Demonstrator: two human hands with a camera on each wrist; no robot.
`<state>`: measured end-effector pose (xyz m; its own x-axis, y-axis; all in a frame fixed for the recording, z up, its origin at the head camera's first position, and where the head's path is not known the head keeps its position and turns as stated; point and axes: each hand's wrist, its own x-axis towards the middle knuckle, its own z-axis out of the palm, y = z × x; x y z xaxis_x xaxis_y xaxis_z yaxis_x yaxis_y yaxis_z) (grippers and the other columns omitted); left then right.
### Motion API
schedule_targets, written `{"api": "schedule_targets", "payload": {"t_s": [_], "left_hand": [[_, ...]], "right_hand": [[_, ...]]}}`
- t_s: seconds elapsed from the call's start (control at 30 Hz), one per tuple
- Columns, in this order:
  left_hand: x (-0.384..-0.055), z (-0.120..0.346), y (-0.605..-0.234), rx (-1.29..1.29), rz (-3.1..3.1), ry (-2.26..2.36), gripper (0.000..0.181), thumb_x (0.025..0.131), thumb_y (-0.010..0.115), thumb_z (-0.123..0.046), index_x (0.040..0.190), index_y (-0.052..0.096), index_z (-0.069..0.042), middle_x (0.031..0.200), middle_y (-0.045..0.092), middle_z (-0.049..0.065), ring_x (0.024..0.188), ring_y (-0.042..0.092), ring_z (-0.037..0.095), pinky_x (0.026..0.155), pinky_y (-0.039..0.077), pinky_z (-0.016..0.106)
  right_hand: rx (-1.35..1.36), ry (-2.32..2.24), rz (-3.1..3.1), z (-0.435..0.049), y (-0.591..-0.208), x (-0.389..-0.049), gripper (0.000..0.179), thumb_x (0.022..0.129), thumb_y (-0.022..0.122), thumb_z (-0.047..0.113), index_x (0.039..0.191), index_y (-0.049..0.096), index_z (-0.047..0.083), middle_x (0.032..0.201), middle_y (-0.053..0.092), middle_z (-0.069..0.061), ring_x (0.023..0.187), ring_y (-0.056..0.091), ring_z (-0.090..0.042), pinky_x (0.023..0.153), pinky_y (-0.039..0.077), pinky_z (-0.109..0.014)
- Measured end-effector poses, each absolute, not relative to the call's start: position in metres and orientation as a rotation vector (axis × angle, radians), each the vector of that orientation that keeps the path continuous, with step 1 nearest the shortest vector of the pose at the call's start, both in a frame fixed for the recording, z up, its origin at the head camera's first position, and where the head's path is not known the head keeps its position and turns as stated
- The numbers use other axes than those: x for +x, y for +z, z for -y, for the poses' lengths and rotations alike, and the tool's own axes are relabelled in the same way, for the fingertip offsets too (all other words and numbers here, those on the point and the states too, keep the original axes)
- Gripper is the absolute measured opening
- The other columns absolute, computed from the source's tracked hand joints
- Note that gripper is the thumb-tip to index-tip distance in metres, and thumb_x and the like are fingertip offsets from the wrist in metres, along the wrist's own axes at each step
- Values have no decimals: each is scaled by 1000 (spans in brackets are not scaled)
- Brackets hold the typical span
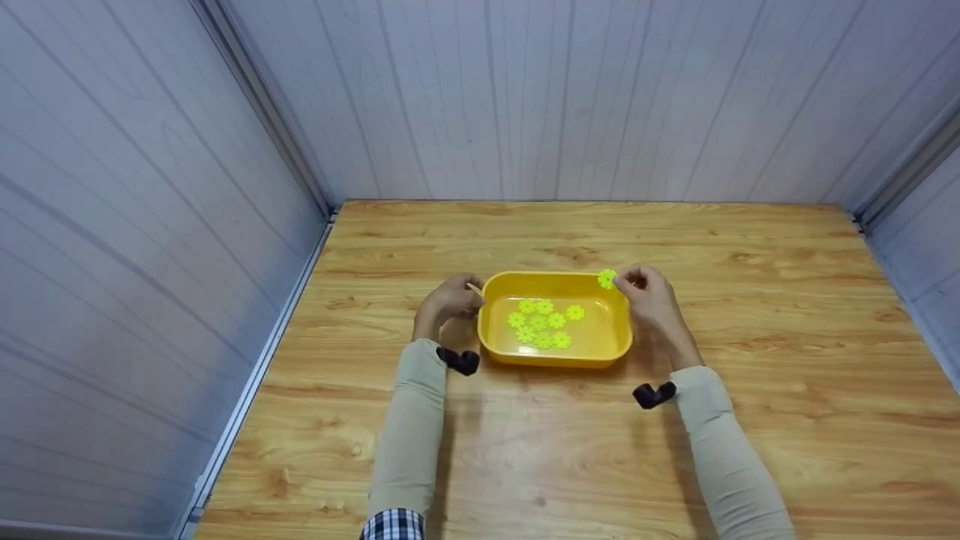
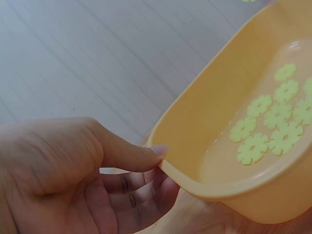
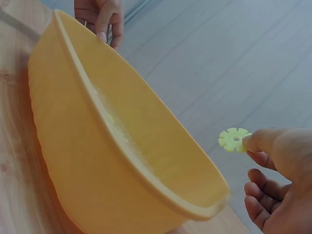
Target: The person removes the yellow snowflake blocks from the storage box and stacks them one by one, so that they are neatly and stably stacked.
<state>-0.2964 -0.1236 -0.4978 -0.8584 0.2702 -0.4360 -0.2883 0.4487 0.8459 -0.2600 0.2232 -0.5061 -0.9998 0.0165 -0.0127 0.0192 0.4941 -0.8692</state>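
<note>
A yellow plastic basin (image 1: 592,355) stands on the wooden table, with several yellow-green notched plastic discs (image 1: 538,322) lying flat on its floor. My left hand (image 1: 453,297) grips the basin's left end; in the left wrist view the thumb (image 2: 159,150) lies over the rim and the other fingers curl beneath it. Between thumb and forefinger my right hand (image 1: 651,297) pinches one more notched disc (image 3: 234,140), a flower-like piece with a small centre hole. In the head view that disc overlaps the basin's far right rim.
Bare wood of the table (image 1: 780,315) surrounds the basin. Pale panelled walls rise behind the table (image 1: 525,105) and at the left (image 1: 150,247), and another stands at the right. Dark wrist-worn cameras (image 1: 654,395) sit on both sleeves.
</note>
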Motion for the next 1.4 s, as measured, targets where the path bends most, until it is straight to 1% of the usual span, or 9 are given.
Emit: {"api": "schedule_targets", "payload": {"t_s": [0.13, 0.3, 0.5, 0.7, 0.9, 1.03, 1.2, 1.27, 1.4], "left_hand": [[-296, 123, -497, -17, -2186, 1419, 32, 89, 54, -2, 121, 52, -1, 86, 53, 6, 77, 54, 17, 84, 53, 40], [-296, 123, -497, -25, -2184, 1409, 34, 89, 54, -2, 123, 51, -1, 87, 53, 7, 76, 53, 17, 87, 53, 42], [-296, 123, -497, -28, -2191, 1399, 34, 90, 56, -3, 124, 51, -1, 92, 53, 8, 80, 55, 18, 84, 54, 39], [-296, 123, -498, -29, -2193, 1400, 34, 90, 56, -3, 124, 51, -1, 91, 53, 8, 81, 56, 18, 81, 54, 36], [-296, 124, -499, -29, -2182, 1414, 34, 90, 55, -3, 123, 51, -1, 91, 53, 7, 80, 55, 17, 81, 54, 36], [-297, 124, -498, -27, -2178, 1417, 34, 90, 55, -2, 124, 50, -1, 90, 52, 6, 80, 54, 17, 82, 53, 36], [-296, 124, -497, -39, -2162, 1426, 34, 91, 54, -3, 125, 50, -1, 88, 53, 7, 78, 56, 17, 87, 52, 40], [-296, 124, -496, -41, -2156, 1430, 34, 91, 54, -3, 125, 50, 0, 88, 54, 8, 78, 57, 18, 88, 52, 42], [-296, 123, -497, -43, -2153, 1430, 35, 90, 55, -2, 124, 50, -1, 88, 53, 7, 78, 56, 17, 88, 52, 41]], "right_hand": [[64, -1600, -2711, -230, -507, -261, 38, 96, 54, 36, 111, 56, 1, 101, 50, -8, 88, 43, -19, 74, 38, -26], [103, -1670, -2667, -237, -510, -262, 37, 96, 54, 34, 114, 55, 0, 104, 51, -7, 92, 44, -18, 78, 39, -26], [156, -1727, -2646, -245, -514, -263, 36, 96, 55, 32, 113, 55, 0, 103, 51, -5, 93, 45, -17, 79, 40, -25], [206, -1720, -2639, -255, -517, -261, 43, 96, 54, 37, 114, 55, -1, 103, 51, -5, 94, 45, -16, 80, 40, -26], [293, -1683, -2620, -263, -518, -261, 41, 96, 53, 36, 115, 55, 0, 105, 51, -6, 95, 46, -18, 81, 40, -27], [379, -1624, -2602, -267, -519, -259, 42, 97, 52, 35, 118, 53, 0, 110, 50, -9, 100, 46, -23, 82, 40, -30], [427, -1599, -2565, -273, -525, -258, 44, 97, 50, 35, 123, 51, -1, 117, 50, -13, 109, 47, -30, 82, 42, -31], [434, -1595, -2557, -275, -527, -257, 43, 97, 50, 35, 123, 51, -1, 120, 50, -15, 109, 47, -30, 82, 42, -31], [441, -1557, -2578, -278, -532, -256, 42, 97, 50, 34, 120, 53, -1, 120, 51, -17, 101, 47, -25, 79, 42, -31]]}}
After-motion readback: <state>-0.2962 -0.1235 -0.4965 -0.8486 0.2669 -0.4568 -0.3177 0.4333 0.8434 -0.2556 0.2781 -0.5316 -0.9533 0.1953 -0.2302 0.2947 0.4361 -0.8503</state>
